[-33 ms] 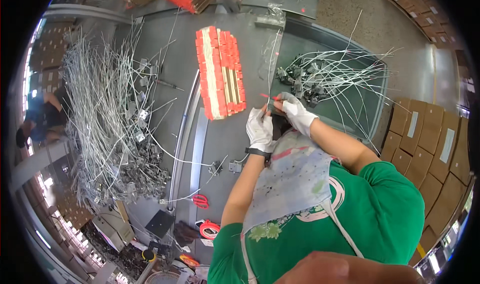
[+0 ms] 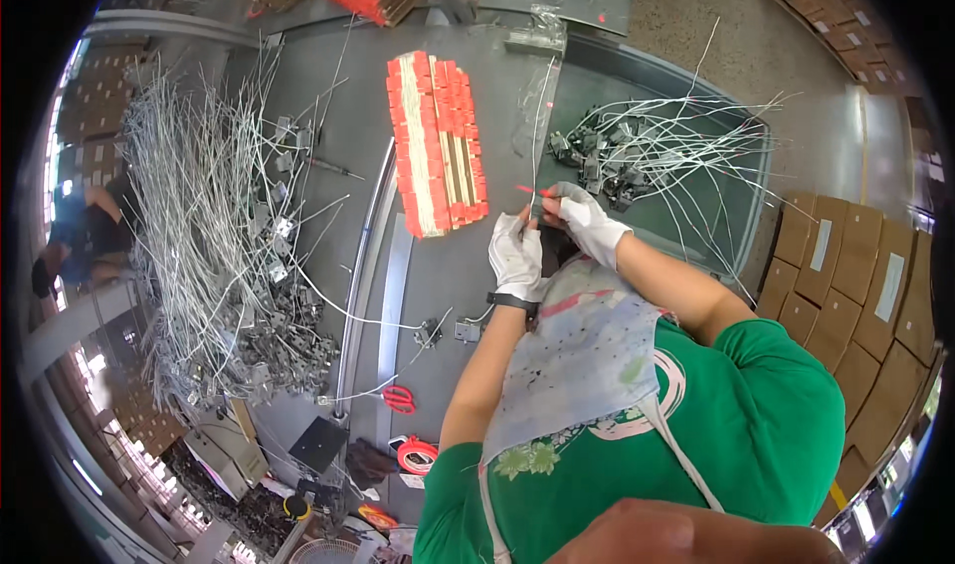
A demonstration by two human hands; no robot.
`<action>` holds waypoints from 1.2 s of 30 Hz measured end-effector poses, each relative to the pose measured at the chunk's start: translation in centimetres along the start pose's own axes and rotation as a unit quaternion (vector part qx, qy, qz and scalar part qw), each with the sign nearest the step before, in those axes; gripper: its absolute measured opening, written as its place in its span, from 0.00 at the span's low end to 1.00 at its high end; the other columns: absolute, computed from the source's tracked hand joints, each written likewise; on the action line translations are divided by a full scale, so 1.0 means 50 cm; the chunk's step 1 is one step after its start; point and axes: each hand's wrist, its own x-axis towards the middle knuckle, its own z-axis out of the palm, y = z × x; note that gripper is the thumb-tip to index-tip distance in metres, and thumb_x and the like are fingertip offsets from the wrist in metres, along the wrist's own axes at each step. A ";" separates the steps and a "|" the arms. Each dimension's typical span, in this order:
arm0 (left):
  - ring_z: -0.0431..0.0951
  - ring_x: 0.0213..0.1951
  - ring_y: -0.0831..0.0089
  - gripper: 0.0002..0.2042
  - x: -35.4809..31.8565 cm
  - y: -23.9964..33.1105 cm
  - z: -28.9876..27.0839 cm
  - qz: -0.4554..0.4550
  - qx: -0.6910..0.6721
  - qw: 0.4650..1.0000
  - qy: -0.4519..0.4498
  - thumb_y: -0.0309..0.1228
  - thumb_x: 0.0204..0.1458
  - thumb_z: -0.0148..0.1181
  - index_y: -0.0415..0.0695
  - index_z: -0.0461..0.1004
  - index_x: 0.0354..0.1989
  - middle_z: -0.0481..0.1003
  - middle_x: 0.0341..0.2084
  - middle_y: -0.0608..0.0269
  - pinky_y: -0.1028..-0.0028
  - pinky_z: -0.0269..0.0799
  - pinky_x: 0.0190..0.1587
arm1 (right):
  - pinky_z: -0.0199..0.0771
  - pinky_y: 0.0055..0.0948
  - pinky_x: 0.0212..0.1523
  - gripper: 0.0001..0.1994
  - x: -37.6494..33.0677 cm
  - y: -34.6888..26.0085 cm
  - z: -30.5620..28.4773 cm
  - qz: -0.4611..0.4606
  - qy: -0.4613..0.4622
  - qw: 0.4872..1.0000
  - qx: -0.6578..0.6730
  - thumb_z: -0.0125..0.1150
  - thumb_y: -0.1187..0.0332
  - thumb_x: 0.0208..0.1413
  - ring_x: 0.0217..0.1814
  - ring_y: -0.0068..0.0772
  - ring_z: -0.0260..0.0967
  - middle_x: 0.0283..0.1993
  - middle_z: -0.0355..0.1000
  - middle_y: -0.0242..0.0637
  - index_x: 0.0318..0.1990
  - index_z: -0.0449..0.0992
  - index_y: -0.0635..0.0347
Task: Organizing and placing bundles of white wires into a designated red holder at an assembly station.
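Head: hands (image 2: pixel 516 253), unreadable carton labels (image 2: pixel 889 289)

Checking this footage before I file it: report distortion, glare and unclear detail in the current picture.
Head view: the metal rail looks bowed by the fisheye; head view again: bright patches near the left rim wash out white; same head view: detail between left hand and right hand is too small to tell.
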 end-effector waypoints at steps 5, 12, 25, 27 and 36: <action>0.74 0.31 0.64 0.10 -0.005 0.007 0.002 -0.009 -0.010 1.000 0.002 0.24 0.46 0.56 0.36 0.74 0.38 0.72 0.28 0.54 0.73 0.69 0.36 | 0.69 0.18 0.31 0.07 0.020 -0.006 0.000 0.031 -0.035 0.999 0.021 0.52 0.66 0.55 0.32 0.22 0.67 0.32 0.67 0.32 0.33 0.67 0.60; 0.71 0.27 0.70 0.11 -0.002 0.006 -0.003 -0.003 -0.023 1.000 -0.008 0.24 0.46 0.56 0.37 0.74 0.39 0.71 0.27 0.57 0.75 0.67 0.31 | 0.73 0.21 0.35 0.14 0.023 -0.051 0.010 0.035 -0.019 0.991 -0.124 0.54 0.64 0.53 0.35 0.26 0.69 0.34 0.68 0.38 0.39 0.67 0.68; 0.64 0.27 0.81 0.10 -0.051 0.066 -0.083 0.018 -0.175 0.984 0.034 0.23 0.48 0.54 0.37 0.72 0.40 0.67 0.28 0.67 0.83 0.61 0.31 | 0.58 0.15 0.27 0.11 -0.075 -0.120 0.072 -0.114 -0.053 0.968 -0.218 0.59 0.63 0.48 0.26 0.15 0.59 0.24 0.65 0.26 0.31 0.72 0.62; 0.70 0.31 0.77 0.12 -0.067 0.069 -0.099 -0.034 -0.311 0.949 0.032 0.25 0.47 0.56 0.36 0.72 0.42 0.69 0.30 0.64 0.80 0.66 0.34 | 0.58 0.17 0.27 0.12 -0.091 -0.122 0.083 -0.298 0.040 0.871 -0.390 0.57 0.63 0.49 0.26 0.14 0.57 0.23 0.64 0.25 0.31 0.72 0.64; 0.65 0.31 0.80 0.12 -0.125 0.096 -0.194 0.008 -0.295 0.955 0.021 0.27 0.48 0.56 0.34 0.73 0.41 0.66 0.29 0.67 0.80 0.60 0.36 | 0.67 0.21 0.41 0.12 -0.213 -0.116 0.193 -0.263 -0.034 0.951 -0.158 0.60 0.77 0.46 0.37 0.23 0.68 0.33 0.69 0.34 0.37 0.64 0.62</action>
